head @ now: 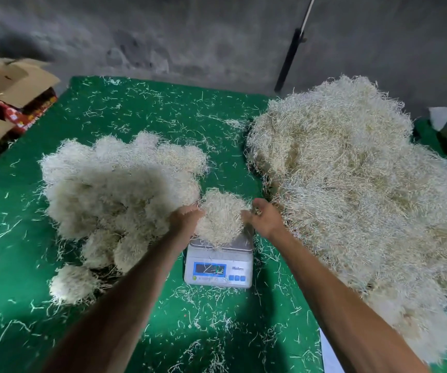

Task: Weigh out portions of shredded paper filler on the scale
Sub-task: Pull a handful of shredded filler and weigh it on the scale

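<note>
On the scale [218, 267] at the middle of the green desk [141, 109] sits a small portion of shredded paper [221, 216], cupped between both hands: the left hand [186, 218] presses its left side and the right hand [264, 218] its right side, fingers loosely curled into the strands. Left of the scale lie rounded weighed clumps [114, 189], and to its right spreads the large loose heap [351, 189]. Cardboard boxes [7, 87] stand at the desk's far left edge.
</note>
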Demonstrator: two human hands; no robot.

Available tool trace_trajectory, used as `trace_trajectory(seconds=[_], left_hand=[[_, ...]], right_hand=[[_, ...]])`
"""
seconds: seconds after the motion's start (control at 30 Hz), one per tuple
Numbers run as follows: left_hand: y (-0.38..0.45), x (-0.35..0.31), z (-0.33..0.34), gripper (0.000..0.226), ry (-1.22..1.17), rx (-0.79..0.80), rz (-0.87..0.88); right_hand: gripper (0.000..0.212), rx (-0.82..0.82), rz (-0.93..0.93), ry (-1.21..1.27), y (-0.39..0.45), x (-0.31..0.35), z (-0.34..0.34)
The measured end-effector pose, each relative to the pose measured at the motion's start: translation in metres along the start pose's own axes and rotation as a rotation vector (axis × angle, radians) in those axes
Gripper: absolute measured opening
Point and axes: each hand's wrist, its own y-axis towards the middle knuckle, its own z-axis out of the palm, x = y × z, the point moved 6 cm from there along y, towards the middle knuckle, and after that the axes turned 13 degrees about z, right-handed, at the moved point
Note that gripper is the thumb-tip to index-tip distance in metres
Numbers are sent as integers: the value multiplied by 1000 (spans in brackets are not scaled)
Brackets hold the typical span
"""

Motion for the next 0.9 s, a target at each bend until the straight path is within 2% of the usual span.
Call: trace_trajectory(seconds=[0.13,0.27,0.33,0.5,0.6,0.9], left_hand=[[-4,-1,-13,21,175,-40,240],[-16,-1,-22,20,225,-70,342],[-24,1,-23,28,216,-68,332],[-45,14,-27,32,169,-9,225],[-58,13,-32,27,222,29,227],[-78,13,-45,33,62,-35,159]], right_hand=[[23,-148,-13,98,3,-16,-12],[9,-155,-46,109,-3,-23,-10],[10,-139,-52,113,-5,-26,-8],[29,-117,-92,96,-25,-30,-2],[25,-107,-97,112,-32,-30,-4],[31,-100,-96,136,-36,-24,0]])
